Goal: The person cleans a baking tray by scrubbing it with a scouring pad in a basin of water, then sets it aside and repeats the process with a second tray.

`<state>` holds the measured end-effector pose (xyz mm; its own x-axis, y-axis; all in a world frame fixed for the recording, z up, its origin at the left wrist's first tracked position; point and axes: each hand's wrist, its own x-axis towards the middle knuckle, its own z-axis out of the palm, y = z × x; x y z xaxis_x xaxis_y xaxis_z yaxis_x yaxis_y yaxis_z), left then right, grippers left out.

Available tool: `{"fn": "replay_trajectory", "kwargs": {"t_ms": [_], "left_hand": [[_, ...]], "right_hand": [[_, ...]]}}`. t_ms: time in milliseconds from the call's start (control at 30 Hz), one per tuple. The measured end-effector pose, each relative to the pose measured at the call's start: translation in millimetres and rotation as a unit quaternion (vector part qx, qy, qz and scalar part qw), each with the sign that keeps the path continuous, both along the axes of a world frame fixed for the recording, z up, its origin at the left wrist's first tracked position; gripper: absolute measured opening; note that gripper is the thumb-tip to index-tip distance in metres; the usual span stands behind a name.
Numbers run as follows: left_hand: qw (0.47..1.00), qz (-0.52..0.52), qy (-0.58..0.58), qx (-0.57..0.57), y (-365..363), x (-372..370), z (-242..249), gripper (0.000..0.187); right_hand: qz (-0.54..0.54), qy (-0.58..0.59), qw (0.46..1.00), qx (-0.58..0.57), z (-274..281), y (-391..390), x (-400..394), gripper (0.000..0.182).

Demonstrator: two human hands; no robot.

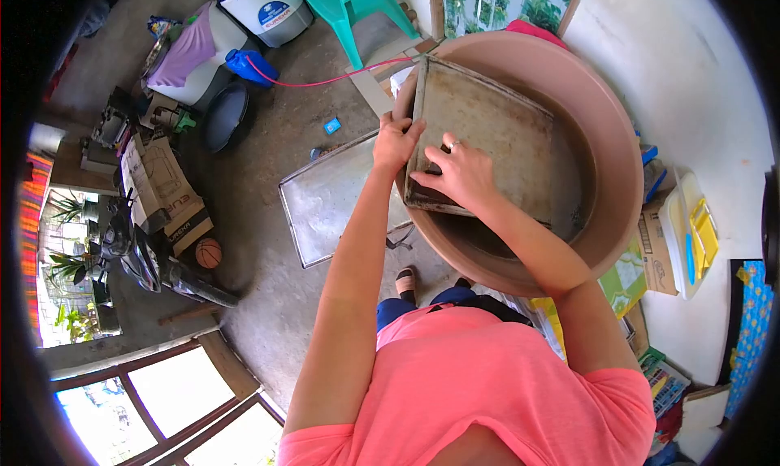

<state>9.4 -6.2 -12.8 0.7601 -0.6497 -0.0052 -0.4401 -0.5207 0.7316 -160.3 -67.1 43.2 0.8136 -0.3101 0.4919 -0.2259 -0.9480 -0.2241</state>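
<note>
The right hand point(461, 172) presses flat, fingers spread, on a metal baking tray point(496, 145) standing tilted inside a big brown basin point(617, 157). The left hand point(395, 141) grips the tray's left edge. Beyond, a second tray point(325, 202) lies on the floor.

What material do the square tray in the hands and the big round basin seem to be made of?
Tray: probably metal, a dull grey sheet with stains and a thin raised rim. Basin: probably plastic, smooth, even matte brownish-pink with a thick rolled rim. Left hand grips the tray's edge; right hand presses its face.

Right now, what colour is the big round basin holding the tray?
Brownish pink basin, seen in the head view.
</note>
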Motion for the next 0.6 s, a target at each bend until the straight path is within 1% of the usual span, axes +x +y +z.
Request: {"fn": "replay_trajectory", "kwargs": {"t_ms": [200, 300, 400, 500, 600], "left_hand": [[1.0, 0.003, -0.004, 0.002, -0.1, -2.2, 2.3, 0.041], [1.0, 0.005, -0.008, -0.003, 0.2, -4.4, 5.8, 0.04], [1.0, 0.007, 0.014, -0.008, 1.6, -4.9, 5.9, 0.04], [1.0, 0.003, -0.025, 0.005, 1.1, -3.5, 3.5, 0.042], [1.0, 0.016, -0.014, 0.013, 0.3, -7.7, 9.4, 0.043]], "right_hand": [[0.056, -0.006, 0.998, -0.011, -7.9, -4.3, -5.6, 0.037], [0.031, -0.023, 0.999, -0.027, -7.6, -3.9, -3.5, 0.037], [0.039, -0.027, 0.998, -0.046, -10.7, -1.4, -6.7, 0.036], [0.063, -0.041, 0.996, -0.044, -12.4, -2.8, -7.3, 0.035], [0.069, -0.041, 0.996, -0.026, -13.7, -12.0, -3.4, 0.035]]}}
